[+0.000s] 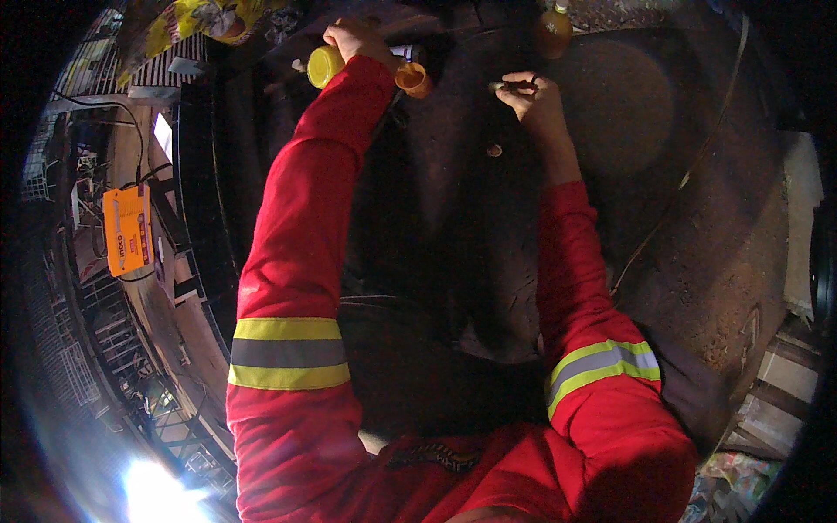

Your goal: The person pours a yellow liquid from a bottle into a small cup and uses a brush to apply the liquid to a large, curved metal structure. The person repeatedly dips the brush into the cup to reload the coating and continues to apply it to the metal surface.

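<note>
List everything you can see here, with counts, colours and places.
Jar: one, yellow, top, left of centre
Cup: one, orange, right of the jar
Bottle: one, amber, top, right of centre
Bag: one, mostly yellow, top left
Box: one, orange, left side
Cord: one, pale, right side
Cloth-like heap: one, multicoloured, lower right
Sleeves: two, red with yellow-grey bands, left and right
Hands: two, bare; left hand beside the jar, right hand pinching a small item, unclear
</note>
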Available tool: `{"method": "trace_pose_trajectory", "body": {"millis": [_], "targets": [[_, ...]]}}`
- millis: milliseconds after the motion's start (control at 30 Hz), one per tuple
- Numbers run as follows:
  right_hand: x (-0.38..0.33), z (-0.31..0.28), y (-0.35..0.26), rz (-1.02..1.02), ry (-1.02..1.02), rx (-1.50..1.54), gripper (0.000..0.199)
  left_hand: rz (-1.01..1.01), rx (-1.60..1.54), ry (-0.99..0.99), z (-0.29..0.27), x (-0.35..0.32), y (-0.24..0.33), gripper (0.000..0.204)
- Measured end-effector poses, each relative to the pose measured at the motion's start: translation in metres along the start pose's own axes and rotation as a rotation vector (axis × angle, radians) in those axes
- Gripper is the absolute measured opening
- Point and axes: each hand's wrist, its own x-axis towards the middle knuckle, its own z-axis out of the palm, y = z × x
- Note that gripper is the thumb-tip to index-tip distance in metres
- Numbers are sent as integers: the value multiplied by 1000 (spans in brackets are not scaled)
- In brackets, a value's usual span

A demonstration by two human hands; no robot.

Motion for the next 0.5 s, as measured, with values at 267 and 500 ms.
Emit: {"method": "trace_pose_trajectory", "body": {"millis": [267,500], "targets": [[-1,1,-2,-26,10,-100,26,11,49,-6,11,9,-1,91],[3,1,8,-53,47,-35,26,-38,92,56,22,13,5,80]]}}
